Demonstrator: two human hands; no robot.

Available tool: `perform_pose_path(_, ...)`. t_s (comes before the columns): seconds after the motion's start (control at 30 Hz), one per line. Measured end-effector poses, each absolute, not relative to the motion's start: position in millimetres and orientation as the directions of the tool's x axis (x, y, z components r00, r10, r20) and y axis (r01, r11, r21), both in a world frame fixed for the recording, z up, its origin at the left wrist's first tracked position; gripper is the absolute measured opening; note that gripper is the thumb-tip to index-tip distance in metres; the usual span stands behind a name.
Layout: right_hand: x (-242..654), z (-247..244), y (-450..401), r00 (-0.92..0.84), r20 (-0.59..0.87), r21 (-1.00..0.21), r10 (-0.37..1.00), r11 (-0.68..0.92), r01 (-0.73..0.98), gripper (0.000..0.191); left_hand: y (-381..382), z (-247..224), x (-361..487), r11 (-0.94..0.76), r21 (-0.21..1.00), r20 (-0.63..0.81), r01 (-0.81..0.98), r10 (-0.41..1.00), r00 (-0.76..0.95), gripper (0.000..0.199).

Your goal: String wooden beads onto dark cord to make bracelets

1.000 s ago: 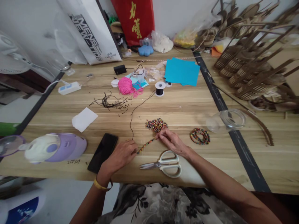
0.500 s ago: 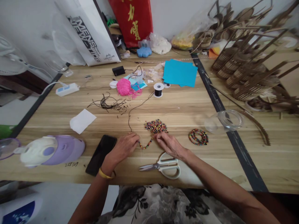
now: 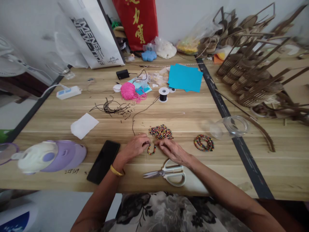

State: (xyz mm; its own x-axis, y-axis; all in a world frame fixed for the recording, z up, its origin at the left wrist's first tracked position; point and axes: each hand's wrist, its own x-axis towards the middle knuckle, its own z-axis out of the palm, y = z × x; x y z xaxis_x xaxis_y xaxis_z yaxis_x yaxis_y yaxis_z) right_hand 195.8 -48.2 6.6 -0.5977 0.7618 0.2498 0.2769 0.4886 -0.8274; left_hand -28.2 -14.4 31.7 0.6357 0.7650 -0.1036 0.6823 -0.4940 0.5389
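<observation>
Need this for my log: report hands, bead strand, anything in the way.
Left hand and right hand holding bead strand. Strand curved in a U between them. Scissors near right hand, apparently not blocking.

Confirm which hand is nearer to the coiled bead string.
Right. The right hand is to the left of the coiled bead string, apart from it; the left hand is farther left, past the short beaded strand.

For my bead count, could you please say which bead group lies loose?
The bead pile beyond the short strand; this and the coiled strand are strung.
</observation>
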Motion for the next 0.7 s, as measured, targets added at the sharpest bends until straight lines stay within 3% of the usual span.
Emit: perform_pose_path(0.7,188.4,7.6,-50.4,-0.624,0.207,-0.832,0.754,0.471,0.293,0.01,-8.9,20.8,-32.1,-0.431,0.616,-0.093,0.659,0.791,0.605,0.015)
